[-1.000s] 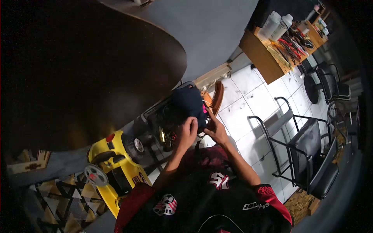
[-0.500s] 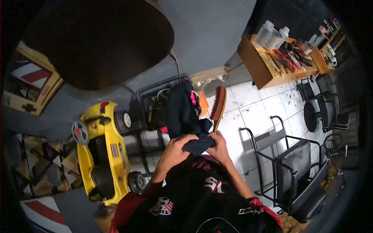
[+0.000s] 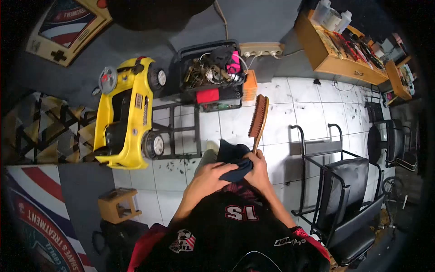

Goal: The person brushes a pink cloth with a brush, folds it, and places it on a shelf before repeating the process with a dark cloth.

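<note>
- The left hand point(image 3: 206, 180) grasps the bunched dark cloth point(image 3: 233, 152); the right hand point(image 3: 259, 173) grips the handle of the wooden brush point(image 3: 259, 119), bristles angled up and to the left, and seems to press the cloth too;
- both things sit in front of the torso, above the floor; the step in hand looks like gathering the cloth between the hands;
- handling it further would call for a steady right grip, so the brush does not slip;
- the white tiled floor point(image 3: 281, 133) carries scattered dark tufts;
- a yellow toy car point(image 3: 141, 97) and a loaded black crate point(image 3: 185, 72) stand along the wall;
- a black chair point(image 3: 346, 179) stands at the right; beyond it, a wooden tabletop point(image 3: 310, 45) bears bottles point(image 3: 333, 20) and tools
</note>
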Tool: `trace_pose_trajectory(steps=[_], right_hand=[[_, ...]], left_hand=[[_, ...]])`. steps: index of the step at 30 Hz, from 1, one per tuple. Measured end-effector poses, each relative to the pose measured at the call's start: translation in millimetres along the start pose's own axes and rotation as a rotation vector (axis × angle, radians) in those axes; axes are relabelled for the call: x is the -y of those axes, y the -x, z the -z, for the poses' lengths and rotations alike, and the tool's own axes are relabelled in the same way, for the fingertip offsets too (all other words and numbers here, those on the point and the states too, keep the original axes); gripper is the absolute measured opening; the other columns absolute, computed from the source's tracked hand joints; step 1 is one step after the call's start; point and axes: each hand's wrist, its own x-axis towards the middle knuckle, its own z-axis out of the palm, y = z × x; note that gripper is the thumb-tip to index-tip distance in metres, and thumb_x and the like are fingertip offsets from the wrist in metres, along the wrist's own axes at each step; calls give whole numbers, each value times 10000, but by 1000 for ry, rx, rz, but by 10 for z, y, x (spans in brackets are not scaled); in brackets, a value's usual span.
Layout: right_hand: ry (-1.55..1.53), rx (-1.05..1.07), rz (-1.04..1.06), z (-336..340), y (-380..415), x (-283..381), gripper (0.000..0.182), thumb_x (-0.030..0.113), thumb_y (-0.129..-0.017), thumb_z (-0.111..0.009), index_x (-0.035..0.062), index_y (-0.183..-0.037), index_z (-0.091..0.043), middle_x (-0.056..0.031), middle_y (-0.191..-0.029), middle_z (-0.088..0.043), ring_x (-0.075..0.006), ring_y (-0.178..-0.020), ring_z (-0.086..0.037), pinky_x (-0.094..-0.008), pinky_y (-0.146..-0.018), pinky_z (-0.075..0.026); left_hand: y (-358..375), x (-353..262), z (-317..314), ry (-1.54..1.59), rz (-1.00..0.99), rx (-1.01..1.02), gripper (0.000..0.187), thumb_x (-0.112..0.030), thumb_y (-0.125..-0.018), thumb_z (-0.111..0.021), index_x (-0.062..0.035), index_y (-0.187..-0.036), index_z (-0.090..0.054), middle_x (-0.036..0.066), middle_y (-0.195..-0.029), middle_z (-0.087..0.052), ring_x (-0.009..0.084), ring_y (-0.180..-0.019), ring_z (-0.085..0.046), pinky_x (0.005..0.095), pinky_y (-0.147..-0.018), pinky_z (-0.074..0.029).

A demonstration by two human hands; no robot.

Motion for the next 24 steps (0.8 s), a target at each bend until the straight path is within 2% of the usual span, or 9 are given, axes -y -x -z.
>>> trace_pose_trajectory(steps=[7, 10, 11, 12, 14, 16, 18, 20, 24], right_hand=[[69, 53, 89, -262, 657, 58, 359, 124, -618, -733, -7, -931, -613, -178, -800, -508, -345, -818, -545, -373, -696, -464], [92, 159, 192, -372, 918, 194, 328, 131, -689, -722, -24, -949, -595, -137, -796, -562, -285, -735, -575, -338, -650, -470], [-37, 218, 72, -463, 1013, 262, 333, 146, -724, -707, -30, -980, -589, -131, -800, -578, -262, -724, -585, -328, -649, -481], [-165, 274, -52, -560, 1111, 333, 339, 162, -758, -693, -37, -1010, -582, -126, -804, -594, -240, -713, -594, -319, -648, -491], [-451, 313, -308, -718, 1329, 511, 308, 194, -827, -644, -35, -1024, -584, -97, -798, -616, -187, -686, -596, -299, -631, -497], [-777, 270, -557, -931, 1560, 731, 265, 227, -895, -577, -20, -992, -599, -48, -778, -627, -126, -654, -582, -277, -597, -488], [-814, 269, -509, -1137, 1762, 817, 269, 257, -914, -549, 0, -968, -605, -31, -792, -614, -105, -659, -570, -262, -577, -481], [-746, 242, -487, -1299, 2029, 918, 269, 249, -908, -559, -10, -971, -602, -35, -785, -611, -107, -656, -566, -264, -576, -484], [-682, 151, -460, -1419, 2545, 1124, 245, 223, -902, -571, -16, -953, -594, -43, -757, -599, -104, -623, -554, -256, -561, -472]], left_hand=[[808, 177, -169, 27, -35, -294, 394, 65, -730, -452, -15, -1096, -575, 186, -992, -629, 330, -935, -620, 346, -825, -472], [1166, 437, -278, 211, 138, -456, 340, 43, -789, -450, -5, -1104, -570, 161, -990, -631, 284, -862, -621, 324, -785, -470], [1273, 576, -363, 173, 130, -588, 328, 4, -827, -473, 0, -1148, -539, 133, -944, -618, 232, -788, -590, 307, -723, -465], [1433, 665, -420, 42, 189, -665, 346, -31, -796, -574, -15, -1138, -520, 161, -861, -576, 309, -785, -572, 350, -726, -461], [1772, 745, -599, -126, 143, -893, 378, -103, -793, -647, 11, -1125, -508, 143, -842, -548, 298, -798, -563, 356, -742, -455], [2239, 711, -746, 76, 123, -741, 424, -138, -785, -680, 11, -1138, -499, 141, -956, -555, 252, -855, -559, 360, -783, -443], [2657, 703, -837, 301, 201, -396, 493, -188, -767, -720, 19, -1145, -480, 157, -1110, -526, 232, -956, -550, 359, -816, -438], [2909, 631, -1065, 366, -17, -387, 443, -184, -766, -721, 14, -1097, -504, 144, -1054, -567, 216, -966, -561, 345, -819, -440], [3208, 692, -1422, 286, 84, -556, 282, -141, -820, -646, 20, -1031, -553, 162, -828, -610, 312, -735, -619, 360, -667, -478]])
